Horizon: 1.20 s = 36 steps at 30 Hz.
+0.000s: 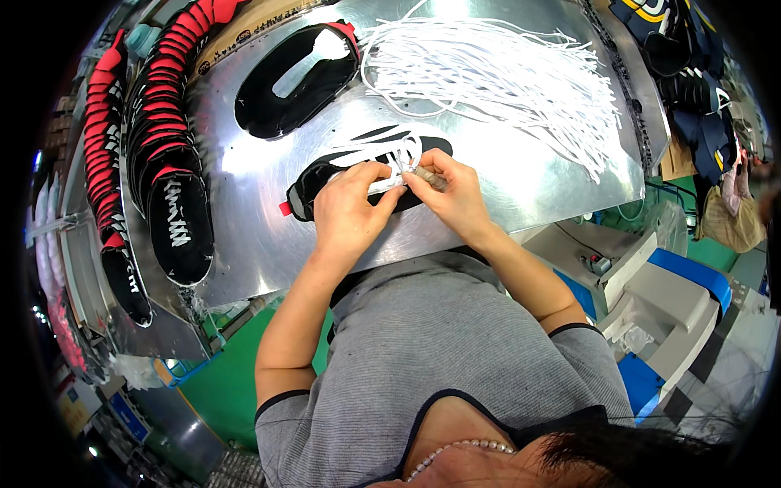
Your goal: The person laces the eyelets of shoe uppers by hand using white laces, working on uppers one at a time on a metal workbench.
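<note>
A black shoe upper (311, 180) with a red heel tab lies on the metal table in front of me, its toe to the right. White shoelace (412, 148) crosses its front and stands up in a loop. My left hand (355, 202) rests over the upper, thumb and fingers closed in a pinch on the lace. Close beside it, my right hand (452, 195) pinches the lace too, with a pale covering on one finger. The fingertips hide the exact spot where the lace is held.
A bundle of white laces (496, 77) spreads over the back right of the metal table (244, 220). Another black upper (321, 85) lies flat at the back. Rows of overlapping black-and-red uppers (163, 106) line the left side. A grey-and-blue bin (679, 293) stands at right.
</note>
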{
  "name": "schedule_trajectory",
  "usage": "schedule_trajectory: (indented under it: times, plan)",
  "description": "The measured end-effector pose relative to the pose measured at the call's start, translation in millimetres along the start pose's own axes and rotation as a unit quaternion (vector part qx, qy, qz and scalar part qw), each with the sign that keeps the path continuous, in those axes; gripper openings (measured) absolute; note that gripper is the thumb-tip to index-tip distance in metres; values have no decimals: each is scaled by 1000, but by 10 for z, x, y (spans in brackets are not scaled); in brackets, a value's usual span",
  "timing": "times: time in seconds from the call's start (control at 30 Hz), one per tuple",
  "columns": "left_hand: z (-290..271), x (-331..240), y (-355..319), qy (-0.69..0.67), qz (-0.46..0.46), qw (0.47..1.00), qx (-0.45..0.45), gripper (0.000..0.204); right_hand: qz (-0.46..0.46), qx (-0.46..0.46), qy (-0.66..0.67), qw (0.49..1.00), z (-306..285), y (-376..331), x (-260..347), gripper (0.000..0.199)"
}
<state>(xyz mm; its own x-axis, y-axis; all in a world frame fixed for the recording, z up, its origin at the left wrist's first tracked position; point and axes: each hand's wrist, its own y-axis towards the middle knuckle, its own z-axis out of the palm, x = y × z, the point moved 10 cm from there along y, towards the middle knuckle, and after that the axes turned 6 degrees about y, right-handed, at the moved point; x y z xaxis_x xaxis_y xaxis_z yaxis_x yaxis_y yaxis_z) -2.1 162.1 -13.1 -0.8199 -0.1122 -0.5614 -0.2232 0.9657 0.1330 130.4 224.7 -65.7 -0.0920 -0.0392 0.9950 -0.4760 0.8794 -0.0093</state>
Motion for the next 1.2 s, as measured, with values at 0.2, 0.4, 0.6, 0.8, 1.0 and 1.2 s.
schedule_trajectory:
  times: [0.2,0.4,0.6,0.8,1.0,1.2]
  plan:
    - [12,2,4,17,-17,1000,15,23,-1,5,30,1000,2,-25,-7,21]
    - [9,-9,7,11,-12,1000,10,23,37,59,10,998,-91,-313,-19,17]
    - [10,5,-8,3,-1,1000,-8,21,50,71,-27,996,-59,-304,-13,16]
    - [39,-69,-47,-33,34,999,9,21,24,82,-15,996,-20,-259,-8,13]
    - [90,-201,-188,-73,85,994,7,15,49,65,0,997,149,-223,-58,11]
    - [-37,-244,-286,-5,93,996,-15,18,45,143,-112,982,-97,-327,133,12]
